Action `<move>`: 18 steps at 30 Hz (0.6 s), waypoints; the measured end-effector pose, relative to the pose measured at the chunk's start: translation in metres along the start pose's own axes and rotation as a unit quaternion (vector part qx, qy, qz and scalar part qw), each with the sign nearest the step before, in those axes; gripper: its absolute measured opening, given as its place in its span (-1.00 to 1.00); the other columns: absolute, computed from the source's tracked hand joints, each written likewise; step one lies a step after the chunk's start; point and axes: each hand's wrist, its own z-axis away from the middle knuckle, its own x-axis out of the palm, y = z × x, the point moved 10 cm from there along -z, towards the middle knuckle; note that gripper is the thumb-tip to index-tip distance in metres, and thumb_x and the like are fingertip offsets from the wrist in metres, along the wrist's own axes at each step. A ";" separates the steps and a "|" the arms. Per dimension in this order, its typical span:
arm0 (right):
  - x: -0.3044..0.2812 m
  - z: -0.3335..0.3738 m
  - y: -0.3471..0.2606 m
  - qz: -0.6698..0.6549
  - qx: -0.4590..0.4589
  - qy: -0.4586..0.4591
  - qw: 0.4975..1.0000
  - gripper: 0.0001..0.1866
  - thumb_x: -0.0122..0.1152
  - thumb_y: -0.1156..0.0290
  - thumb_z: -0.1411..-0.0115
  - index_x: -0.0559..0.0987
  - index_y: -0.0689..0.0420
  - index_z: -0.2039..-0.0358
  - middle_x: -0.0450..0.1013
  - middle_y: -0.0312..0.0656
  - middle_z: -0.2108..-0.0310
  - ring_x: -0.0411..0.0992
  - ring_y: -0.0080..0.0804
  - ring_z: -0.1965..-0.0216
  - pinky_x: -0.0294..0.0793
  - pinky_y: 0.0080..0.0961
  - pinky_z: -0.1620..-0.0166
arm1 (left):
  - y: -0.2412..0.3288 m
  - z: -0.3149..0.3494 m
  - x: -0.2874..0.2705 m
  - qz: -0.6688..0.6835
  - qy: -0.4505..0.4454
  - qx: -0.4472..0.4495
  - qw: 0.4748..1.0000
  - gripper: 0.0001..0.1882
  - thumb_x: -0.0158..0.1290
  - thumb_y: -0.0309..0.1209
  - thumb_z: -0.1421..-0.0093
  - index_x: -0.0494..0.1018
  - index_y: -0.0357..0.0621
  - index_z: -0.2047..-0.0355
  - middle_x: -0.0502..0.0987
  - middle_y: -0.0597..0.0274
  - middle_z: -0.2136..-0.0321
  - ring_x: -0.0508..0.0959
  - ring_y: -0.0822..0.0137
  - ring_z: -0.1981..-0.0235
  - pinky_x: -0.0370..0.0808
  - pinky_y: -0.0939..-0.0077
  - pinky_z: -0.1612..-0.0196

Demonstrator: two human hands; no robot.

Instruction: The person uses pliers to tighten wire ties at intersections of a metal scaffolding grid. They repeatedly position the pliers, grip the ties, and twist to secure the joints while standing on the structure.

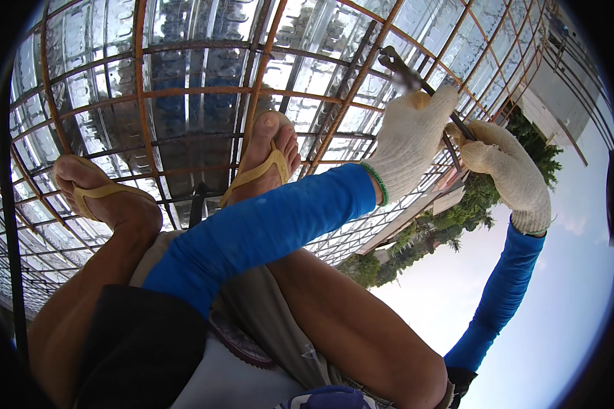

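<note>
Pincers [405,73] with dark metal jaws are held over the rusty rebar mesh [307,95], head toward the upper left. My right hand [508,160], in a knitted off-white glove, has its fingers curled around the handle end. Just below the jaws is my left hand [409,133], in a matching glove with a green cuff edge. Its fingers are bent and it overlaps the handles; what lies inside them is hidden. Blue sleeves cover both forearms, the left one crossing above my knee.
Shiny ribbed metal decking [198,68] lies under the mesh. My feet in yellow flip-flops [276,167] stand on the bars. A black strap or rod [10,204] runs down the left side. Trees [471,198] and a concrete structure [546,95] lie beyond the mesh edge.
</note>
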 end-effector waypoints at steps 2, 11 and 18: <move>-0.004 -0.001 0.002 0.007 0.004 0.009 1.000 -0.32 0.35 -0.02 -0.35 0.59 0.39 -0.15 0.59 -0.06 0.20 0.58 -0.31 0.20 0.64 -0.39 0.12 | 0.001 -0.001 0.001 0.013 -0.005 0.015 1.000 -0.26 0.28 -0.08 -0.32 0.35 -0.54 -0.19 0.59 -0.02 0.19 0.78 0.18 0.18 0.83 0.50 0.16; -0.020 -0.007 0.005 0.009 0.023 -0.005 1.000 -0.27 0.39 -0.04 -0.36 0.55 0.40 -0.23 0.59 -0.04 0.12 0.59 -0.29 0.12 0.65 -0.38 0.05 | -0.003 -0.001 0.007 0.078 -0.006 0.037 0.996 -0.24 0.28 -0.09 -0.36 0.30 -0.56 -0.23 0.55 -0.06 0.15 0.78 0.14 0.17 0.86 0.46 0.14; -0.031 -0.009 0.006 0.015 0.019 0.004 1.000 -0.16 0.42 -0.10 -0.34 0.48 0.44 -0.28 0.58 0.01 0.13 0.60 -0.33 0.12 0.68 -0.41 0.08 | 0.010 -0.002 0.011 0.041 -0.006 0.059 0.997 -0.36 0.25 -0.06 -0.37 0.42 -0.46 -0.12 0.57 0.03 0.24 0.78 0.17 0.19 0.85 0.43 0.17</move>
